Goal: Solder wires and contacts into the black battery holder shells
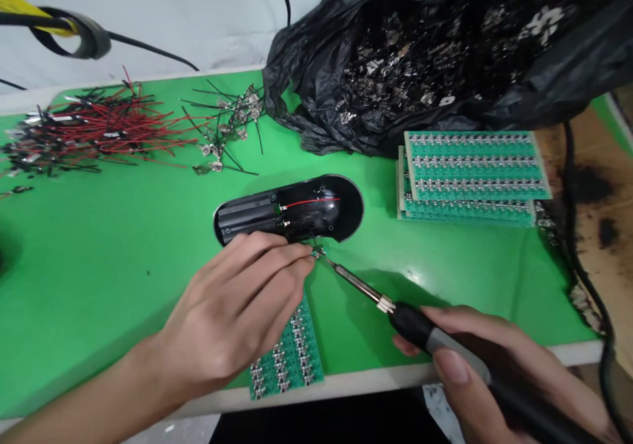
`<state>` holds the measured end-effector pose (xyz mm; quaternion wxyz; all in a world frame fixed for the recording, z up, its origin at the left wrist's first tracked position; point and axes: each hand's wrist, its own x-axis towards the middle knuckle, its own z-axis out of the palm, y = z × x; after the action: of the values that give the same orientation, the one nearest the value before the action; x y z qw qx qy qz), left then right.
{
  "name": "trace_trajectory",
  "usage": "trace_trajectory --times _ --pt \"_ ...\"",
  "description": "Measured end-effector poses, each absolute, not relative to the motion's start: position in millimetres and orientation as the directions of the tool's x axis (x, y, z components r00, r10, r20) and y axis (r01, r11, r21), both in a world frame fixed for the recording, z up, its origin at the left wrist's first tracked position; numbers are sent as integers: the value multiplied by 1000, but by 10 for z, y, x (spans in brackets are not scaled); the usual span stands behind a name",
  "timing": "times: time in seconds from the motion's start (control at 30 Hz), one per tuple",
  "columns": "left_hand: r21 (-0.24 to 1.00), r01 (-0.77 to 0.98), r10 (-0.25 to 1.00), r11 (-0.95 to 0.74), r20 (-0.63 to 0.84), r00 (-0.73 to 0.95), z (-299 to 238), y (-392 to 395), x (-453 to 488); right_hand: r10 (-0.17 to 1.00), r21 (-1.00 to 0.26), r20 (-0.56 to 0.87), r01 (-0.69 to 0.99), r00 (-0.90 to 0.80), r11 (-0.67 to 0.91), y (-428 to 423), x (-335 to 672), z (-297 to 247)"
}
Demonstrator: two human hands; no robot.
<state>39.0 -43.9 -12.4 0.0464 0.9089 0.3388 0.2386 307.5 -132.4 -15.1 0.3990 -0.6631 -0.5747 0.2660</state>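
Observation:
My left hand (pixel 237 305) pinches a small metal terminal (pixel 316 253) between its fingertips, at the lower edge of a black oval plastic housing (pixel 316 208). The housing lies open side up, with a battery compartment (pixel 247 216) and a thin red wire (pixel 311 202) inside. My right hand (pixel 475 365) grips a soldering iron (pixel 410 325) by its black handle. The iron's metal tip (pixel 329 260) reaches the terminal. Whether solder is present at the joint is too small to tell.
Stacked green circuit-board strips (pixel 469 173) lie to the right, and another strip (pixel 289 358) lies under my hands. Red and black wires (pixel 93 130) and wired terminals (pixel 227 124) sit behind on the green tabletop (pixel 123 246). A black bag (pixel 395 55) holds metal pieces.

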Motion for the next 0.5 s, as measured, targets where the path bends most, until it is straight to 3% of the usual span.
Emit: trace_trajectory --times 0.3,0.5 --pt "214 578 606 -787 443 661 -147 -418 397 952 -871 77 485 298 -82 -1321 2908 -125" --pt "208 577 601 -790 448 662 -178 -416 376 951 -870 120 492 286 -38 -1315 2903 -165"
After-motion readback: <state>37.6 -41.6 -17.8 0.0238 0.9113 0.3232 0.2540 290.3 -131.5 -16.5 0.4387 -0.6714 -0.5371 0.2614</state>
